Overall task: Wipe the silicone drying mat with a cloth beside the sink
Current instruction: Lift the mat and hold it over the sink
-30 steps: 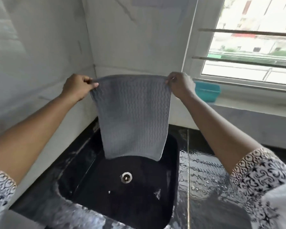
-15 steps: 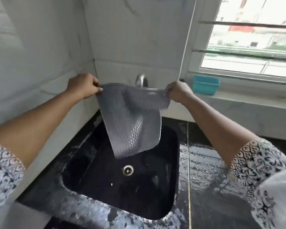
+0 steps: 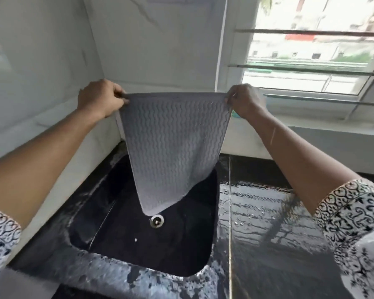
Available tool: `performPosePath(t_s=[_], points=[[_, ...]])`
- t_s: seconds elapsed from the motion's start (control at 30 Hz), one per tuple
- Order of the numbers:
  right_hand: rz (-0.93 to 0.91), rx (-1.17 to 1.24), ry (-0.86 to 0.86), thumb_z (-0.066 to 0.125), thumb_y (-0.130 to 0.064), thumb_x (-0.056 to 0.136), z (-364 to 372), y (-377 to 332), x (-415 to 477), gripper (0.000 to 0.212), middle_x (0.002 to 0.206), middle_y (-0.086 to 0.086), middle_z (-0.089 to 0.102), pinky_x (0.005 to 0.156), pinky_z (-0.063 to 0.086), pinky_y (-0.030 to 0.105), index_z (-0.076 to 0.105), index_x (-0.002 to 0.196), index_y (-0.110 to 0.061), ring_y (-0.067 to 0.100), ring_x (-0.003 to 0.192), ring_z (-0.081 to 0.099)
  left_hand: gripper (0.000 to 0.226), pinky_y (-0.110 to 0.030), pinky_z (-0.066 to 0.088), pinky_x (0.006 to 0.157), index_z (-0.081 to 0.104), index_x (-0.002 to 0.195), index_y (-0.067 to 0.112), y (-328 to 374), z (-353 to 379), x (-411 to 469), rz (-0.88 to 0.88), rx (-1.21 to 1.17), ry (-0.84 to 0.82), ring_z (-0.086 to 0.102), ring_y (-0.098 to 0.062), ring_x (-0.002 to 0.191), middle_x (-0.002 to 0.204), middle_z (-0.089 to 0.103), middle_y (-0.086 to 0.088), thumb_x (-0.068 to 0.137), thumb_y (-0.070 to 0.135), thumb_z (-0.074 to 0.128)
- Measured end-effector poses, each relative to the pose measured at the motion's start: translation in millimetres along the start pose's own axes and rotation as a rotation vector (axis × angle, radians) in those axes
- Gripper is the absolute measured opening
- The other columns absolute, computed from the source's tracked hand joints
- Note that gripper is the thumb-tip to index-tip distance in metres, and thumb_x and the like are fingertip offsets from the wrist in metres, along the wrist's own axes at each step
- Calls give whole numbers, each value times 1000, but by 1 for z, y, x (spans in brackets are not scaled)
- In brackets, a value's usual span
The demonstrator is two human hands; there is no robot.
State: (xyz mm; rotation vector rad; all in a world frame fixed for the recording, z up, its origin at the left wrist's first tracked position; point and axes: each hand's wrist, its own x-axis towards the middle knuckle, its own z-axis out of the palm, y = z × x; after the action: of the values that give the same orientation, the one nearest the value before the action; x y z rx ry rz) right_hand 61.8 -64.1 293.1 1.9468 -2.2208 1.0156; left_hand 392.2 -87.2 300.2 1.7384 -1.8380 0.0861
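Note:
A grey silicone drying mat (image 3: 173,145) with wavy ridges hangs in the air above the black sink (image 3: 147,240). My left hand (image 3: 99,98) pinches its upper left corner and my right hand (image 3: 244,100) pinches its upper right corner. The top edge is stretched flat between them. The mat's lower end curls to a point just above the metal drain (image 3: 157,220). No cloth is in view. The tap is hidden behind the mat.
The black counter (image 3: 274,238) right of the sink is wet and shiny. White tiled walls stand at the left and back. A barred window (image 3: 311,52) is at the upper right, and a sliver of a teal container (image 3: 235,115) shows by my right wrist.
The mat, slack and folded back half a second ago, is now pulled taut and hangs straight again. Both hands moved apart and slightly up.

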Motion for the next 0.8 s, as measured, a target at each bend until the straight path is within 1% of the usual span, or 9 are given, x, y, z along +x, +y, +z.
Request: performPosePath(t_s=[0.1,0.3,0.33,0.4,0.47,0.6,0.67,0.73,0.8], points=[[-37,5,23,61,-25,84,-31,25,-5,16,104,7,69,79,47,34,71,96,-26,28,98,61,28,-37,48,84,72,105,17,32,-6,-10,37,-63,42,62,-32,102,106,71,-13,81,32,72],[-81,134,83,61,-19,76,-110,87,-30,13,78,0,70,73,52,33,71,79,-26,19,85,67,23,-35,48,82,73,101,13,105,-20,-36,149,-165,121,66,-29,94,96,72,-16,81,24,70],[-101,148,98,60,-20,76,-126,97,-37,12,75,0,70,73,53,35,72,79,-24,19,83,68,22,-31,47,79,73,100,13,117,-21,-41,163,-186,120,67,-26,88,92,73,-13,80,24,70],[-156,175,124,62,-24,77,-160,116,-53,12,68,-1,69,72,55,38,73,81,-20,17,75,69,21,-20,44,69,72,96,15,139,-25,-53,193,-227,101,62,-2,67,73,71,8,78,27,70],[-220,203,139,65,-31,76,-191,132,-66,14,69,2,71,68,57,41,73,80,-20,17,68,70,21,-4,38,59,72,92,19,157,-34,-67,236,-282,81,56,6,56,57,63,22,76,33,70],[-291,212,83,69,-36,76,-248,162,-96,13,71,4,73,55,56,33,72,77,-24,23,61,68,13,-19,52,67,69,74,43,184,-52,-92,265,-512,-92,57,10,51,59,64,28,62,47,66],[-323,248,54,71,-27,78,-271,173,-112,6,68,-2,72,60,53,27,70,73,-27,13,60,67,19,-13,53,60,69,71,47,196,-60,-100,264,-580,-182,59,9,52,64,68,22,56,58,68],[-314,279,17,73,-23,79,-286,184,-123,2,72,-13,71,59,50,19,71,78,-23,5,57,64,6,-8,51,55,69,68,48,213,-61,-107,267,-627,-257,61,7,51,64,69,21,66,50,74],[-282,272,-28,73,-25,79,-292,197,-130,12,65,-19,69,58,49,15,72,86,-15,0,55,61,9,-7,50,52,69,65,50,227,-56,-112,271,-653,-336,61,7,48,57,65,24,71,54,74]])
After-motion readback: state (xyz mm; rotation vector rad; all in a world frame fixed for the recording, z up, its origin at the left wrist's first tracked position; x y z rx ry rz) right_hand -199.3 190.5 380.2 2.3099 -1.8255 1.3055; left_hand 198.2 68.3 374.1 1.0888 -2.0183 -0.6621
